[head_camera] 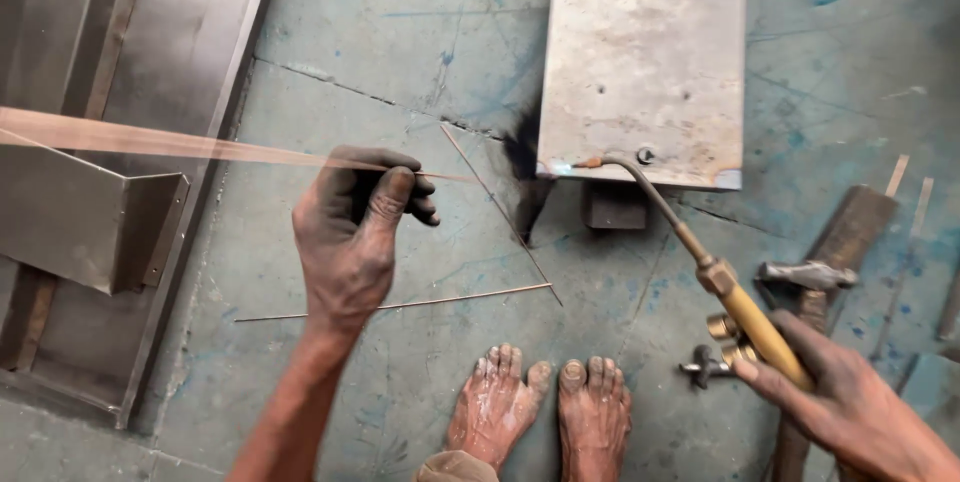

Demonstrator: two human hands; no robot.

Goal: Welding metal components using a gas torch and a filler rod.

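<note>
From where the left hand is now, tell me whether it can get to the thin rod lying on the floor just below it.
Probably yes. The left hand hovers almost over the loose rod with bare floor between, but it already pinches another filler rod.
</note>
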